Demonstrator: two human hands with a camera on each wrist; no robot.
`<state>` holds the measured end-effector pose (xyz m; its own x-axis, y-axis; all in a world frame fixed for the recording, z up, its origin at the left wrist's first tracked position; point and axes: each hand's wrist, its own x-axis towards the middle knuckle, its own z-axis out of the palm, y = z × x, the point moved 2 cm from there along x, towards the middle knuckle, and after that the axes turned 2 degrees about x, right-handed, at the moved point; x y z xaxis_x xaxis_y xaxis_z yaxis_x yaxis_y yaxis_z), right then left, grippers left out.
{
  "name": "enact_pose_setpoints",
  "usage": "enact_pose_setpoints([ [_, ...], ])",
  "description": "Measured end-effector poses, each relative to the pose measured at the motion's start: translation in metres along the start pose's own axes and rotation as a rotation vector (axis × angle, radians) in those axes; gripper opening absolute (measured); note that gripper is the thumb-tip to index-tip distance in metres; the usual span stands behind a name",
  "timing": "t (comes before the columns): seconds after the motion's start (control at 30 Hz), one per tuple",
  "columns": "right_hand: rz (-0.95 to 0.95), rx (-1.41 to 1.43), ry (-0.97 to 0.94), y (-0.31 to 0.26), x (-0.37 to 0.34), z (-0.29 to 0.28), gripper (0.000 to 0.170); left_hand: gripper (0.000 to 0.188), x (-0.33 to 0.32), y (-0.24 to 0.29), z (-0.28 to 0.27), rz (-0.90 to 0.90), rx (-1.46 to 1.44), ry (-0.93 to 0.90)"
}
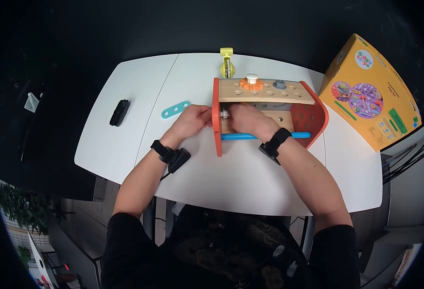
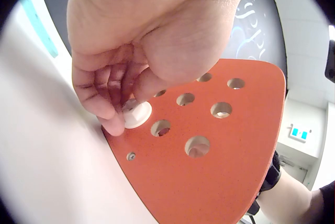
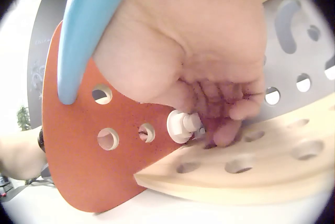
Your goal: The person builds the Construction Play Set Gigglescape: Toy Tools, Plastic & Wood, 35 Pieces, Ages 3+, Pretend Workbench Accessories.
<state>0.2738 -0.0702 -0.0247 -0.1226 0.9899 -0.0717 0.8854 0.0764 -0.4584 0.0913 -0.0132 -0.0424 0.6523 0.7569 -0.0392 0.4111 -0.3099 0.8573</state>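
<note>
The wooden toy workbench (image 1: 267, 91) stands on the table with its orange side panel (image 2: 230, 150) toward my left hand (image 1: 191, 121). From outside that panel, my left thumb and fingers pinch a white bolt head (image 2: 138, 114) in a low hole. My right hand (image 1: 251, 120) reaches into the bench, above the blue bar (image 1: 265, 136). On the panel's inner face sits a white hexagonal nut (image 3: 179, 126) with a stub poking out of it. My right fingers curl around that stub end, partly hiding it.
A teal strip with holes (image 1: 176, 110) and a black case (image 1: 120, 112) lie to the left. Behind the bench stands a yellow toy piece (image 1: 227, 65). An orange gear (image 1: 251, 85) and grey nut (image 1: 280, 85) sit on top. At right is a yellow box (image 1: 371, 96).
</note>
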Motion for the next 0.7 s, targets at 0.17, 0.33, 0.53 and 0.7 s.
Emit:
enact_pose_setpoints([
  [0.17, -0.073, 0.137, 0.117, -0.01, -0.011, -0.011, 0.034, 0.031, -0.002, 0.002, 0.0, -0.007, -0.008, 0.001],
  [0.33, -0.055, 0.139, 0.087, -0.009, -0.011, -0.012, 0.031, 0.031, -0.002, 0.003, 0.001, -0.009, -0.008, 0.011],
  [0.53, -0.018, 0.063, 0.047, -0.01, -0.008, -0.011, 0.024, 0.031, -0.004, 0.008, 0.001, -0.01, -0.006, 0.008],
  [0.7, -0.023, -0.015, 0.04, -0.003, -0.005, -0.005, 0.023, 0.031, -0.003, 0.006, 0.0, -0.024, 0.0, -0.009],
])
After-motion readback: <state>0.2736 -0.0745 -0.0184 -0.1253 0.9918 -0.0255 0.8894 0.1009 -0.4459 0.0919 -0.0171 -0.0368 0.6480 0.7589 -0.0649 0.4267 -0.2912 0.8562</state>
